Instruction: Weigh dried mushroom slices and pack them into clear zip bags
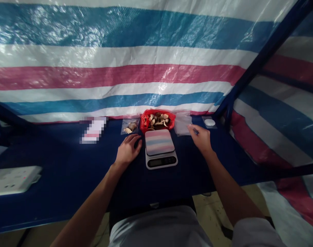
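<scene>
Bags [182,123] flat, see-thru; R hand [202,139] at edge, grip unclear; L hand [128,149] unclenched.

A blue tabletop [76,164] spreads beneath the left hand [128,149] and right hand [201,137]. Well to the left hand's left lies a white power strip [14,180] with a small red light; nearer, ahead and left, is a flat, pixelated item [94,130]. Just beyond the right hand, slightly right, a white disc [209,122] sits in clear plastic. Beyond both hands hangs a striped tarpaulin [120,75]; a dark blue frame bar [264,61] slants up rightward of the right hand.
</scene>
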